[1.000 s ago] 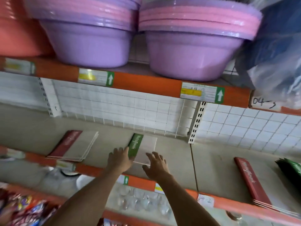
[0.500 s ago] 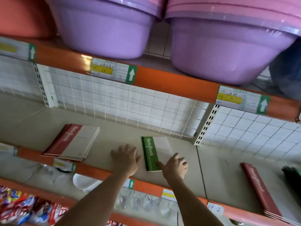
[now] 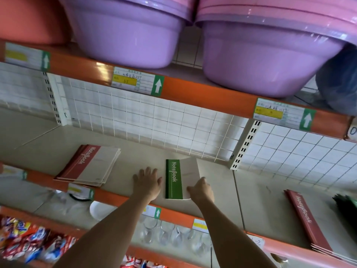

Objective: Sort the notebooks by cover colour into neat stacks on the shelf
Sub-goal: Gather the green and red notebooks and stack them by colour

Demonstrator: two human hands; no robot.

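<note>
The left hand (image 3: 147, 183) is lying flat on the shelf (image 3: 216, 182) at lower centre of the frame, fingers spread and straight, holding nothing, just to the left of the green notebook (image 3: 173, 179). The right hand (image 3: 201, 191) is resting at the notebook's lower right corner with its fingers curled onto the pale part of the cover (whether it is actually pinching the edge cannot be told). The green notebook is lying flat near the shelf's front edge, its green spine strip facing the left hand.

To the left of centre, a fanned stack of red notebooks (image 3: 90, 167) is sitting on the same shelf, well apart from the hands. At the lower right, another red notebook stack (image 3: 307, 219) is lying along the front edge, with dark green notebooks (image 3: 347, 207) just beside it at the frame's right border. Two purple basins (image 3: 125, 33) are standing on the shelf above, across the top of the frame. Clear glasses (image 3: 166, 233) are showing below, at bottom centre.
</note>
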